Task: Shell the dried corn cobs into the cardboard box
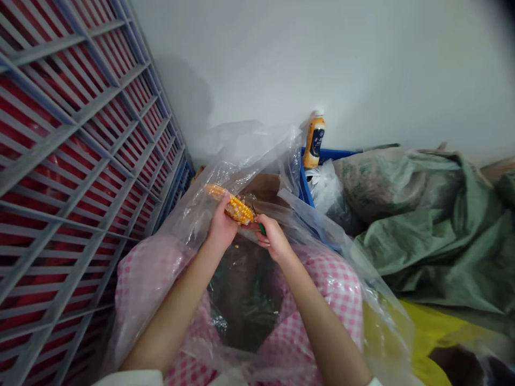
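An ear of corn (240, 209) with yellow kernels, patchy in places, lies tilted across my left hand (222, 222), whose fingers wrap round it from below. At the corn's lower right end is my right hand (271, 236), closed on a small tool with a green handle (262, 229); the tool's working end is hidden against the corn. Both hands are above a clear plastic bag (241, 289) spread open over my lap, with pink-and-white checked cloth (322, 279) beneath it.
Stacked plastic crates (100, 139) with red contents rise on the left. A bottle (314, 140) with an orange body stands by a blue crate (306, 185) against the white wall (341, 64). Green sacks (450, 236) and a yellow bag (418, 327) lie on the right.
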`<act>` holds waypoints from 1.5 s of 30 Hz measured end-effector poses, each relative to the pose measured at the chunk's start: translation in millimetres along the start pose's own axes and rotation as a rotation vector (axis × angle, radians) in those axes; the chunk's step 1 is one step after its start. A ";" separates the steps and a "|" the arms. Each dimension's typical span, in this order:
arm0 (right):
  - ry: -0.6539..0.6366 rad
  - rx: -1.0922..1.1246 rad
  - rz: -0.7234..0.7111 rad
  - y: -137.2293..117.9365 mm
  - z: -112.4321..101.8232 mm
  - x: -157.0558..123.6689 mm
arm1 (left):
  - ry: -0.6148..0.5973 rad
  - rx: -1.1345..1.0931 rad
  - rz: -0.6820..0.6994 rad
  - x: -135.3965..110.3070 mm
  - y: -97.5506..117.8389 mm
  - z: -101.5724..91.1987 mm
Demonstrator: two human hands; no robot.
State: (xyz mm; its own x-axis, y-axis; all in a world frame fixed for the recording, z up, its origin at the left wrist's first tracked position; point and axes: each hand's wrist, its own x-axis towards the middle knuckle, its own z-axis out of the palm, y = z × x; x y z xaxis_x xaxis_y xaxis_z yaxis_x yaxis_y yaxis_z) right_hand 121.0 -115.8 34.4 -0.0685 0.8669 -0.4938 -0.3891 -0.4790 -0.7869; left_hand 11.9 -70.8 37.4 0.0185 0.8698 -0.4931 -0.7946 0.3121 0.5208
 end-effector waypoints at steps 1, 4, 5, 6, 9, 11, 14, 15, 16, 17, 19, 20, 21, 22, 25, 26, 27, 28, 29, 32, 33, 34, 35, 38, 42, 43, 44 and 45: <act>0.004 -0.021 0.010 -1.5 -0.7 -0.7 | 0.000 0.002 -0.014 -0.4 0.6 0.2; -0.030 -0.053 0.034 -3.5 -1.4 -2.2 | 0.001 0.019 -0.020 -2.7 2.4 2.2; -0.043 -0.050 0.026 -3.2 -1.3 -2.6 | 0.005 0.028 -0.020 -3.7 2.8 3.1; -0.050 -0.042 0.006 -2.6 -0.9 -2.9 | 0.006 0.036 -0.021 -4.5 3.2 4.1; -0.052 -0.017 -0.060 -0.3 0.7 -3.2 | 0.018 0.054 -0.032 -6.4 3.0 6.4; -0.046 -0.011 -0.069 0.9 2.1 -3.0 | 0.027 0.063 -0.028 -6.8 1.7 7.2; -0.020 -0.010 -0.055 2.0 3.7 -2.1 | 0.031 0.084 -0.012 -6.7 -0.8 7.3; -0.010 -0.008 -0.053 2.2 3.9 -1.8 | 0.031 0.088 -0.006 -6.5 -1.4 7.1; -0.002 -0.005 -0.053 2.5 4.1 -1.5 | 0.031 0.088 -0.003 -6.4 -1.9 6.8; 0.006 -0.002 -0.051 2.7 4.1 -1.3 | 0.033 0.086 -0.004 -6.4 -2.1 6.5; 0.016 0.000 -0.049 3.0 3.9 -1.2 | 0.039 0.075 -0.008 -6.6 -2.0 6.0; 0.022 -0.002 -0.050 3.1 3.7 -1.3 | 0.042 0.072 -0.011 -6.7 -1.7 5.8; 0.026 -0.005 -0.052 3.3 3.6 -1.4 | 0.045 0.070 -0.014 -6.9 -1.4 5.7; 0.029 -0.009 -0.055 3.4 3.5 -1.5 | 0.046 0.067 -0.016 -7.0 -1.2 5.7; 0.039 -0.026 -0.066 3.9 3.6 -1.6 | 0.043 0.053 -0.026 -6.4 -1.2 5.5; 0.043 -0.032 -0.067 4.2 3.8 -1.6 | 0.042 0.048 -0.033 -5.9 -1.5 5.3; 0.048 -0.037 -0.068 4.4 3.9 -1.6 | 0.042 0.042 -0.036 -5.3 -1.7 5.1; 0.053 -0.040 -0.068 4.5 4.2 -1.5 | 0.044 0.037 -0.039 -4.7 -2.1 4.8; 0.058 -0.042 -0.068 4.5 4.4 -1.5 | 0.045 0.031 -0.041 -4.1 -2.4 4.4; 0.064 -0.044 -0.074 4.2 4.9 -1.6 | 0.049 0.016 -0.045 -2.9 -2.9 3.5; 0.064 -0.044 -0.078 4.0 5.0 -1.7 | 0.050 0.013 -0.048 -2.7 -2.9 3.3; 0.062 -0.042 -0.081 3.8 5.0 -1.8 | 0.050 0.011 -0.053 -2.7 -2.8 3.2; 0.058 -0.038 -0.084 3.6 5.0 -1.8 | 0.050 0.010 -0.059 -2.6 -2.5 3.2; 0.036 -0.016 -0.095 3.4 4.9 -1.3 | 0.048 0.012 -0.072 -3.1 -1.3 3.4; 0.011 0.011 -0.112 4.1 5.2 -0.5 | 0.048 -0.001 -0.058 -3.9 0.2 3.4; 0.006 0.018 -0.115 4.4 5.4 -0.5 | 0.048 -0.006 -0.057 -3.9 0.5 3.2; 0.000 0.025 -0.120 4.5 5.6 -0.8 | 0.046 -0.010 -0.056 -3.7 0.7 2.9; -0.006 0.032 -0.125 4.4 5.7 -1.2 | 0.042 -0.013 -0.056 -3.4 1.1 2.6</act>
State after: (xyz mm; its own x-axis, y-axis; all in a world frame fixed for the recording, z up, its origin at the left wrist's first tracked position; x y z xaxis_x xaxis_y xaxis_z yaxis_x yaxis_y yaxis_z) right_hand 114.2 -118.2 33.6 -0.0231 0.9204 -0.3904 -0.4241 -0.3627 -0.8298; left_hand 12.6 -72.5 41.4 0.0376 0.8342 -0.5502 -0.8008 0.3545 0.4828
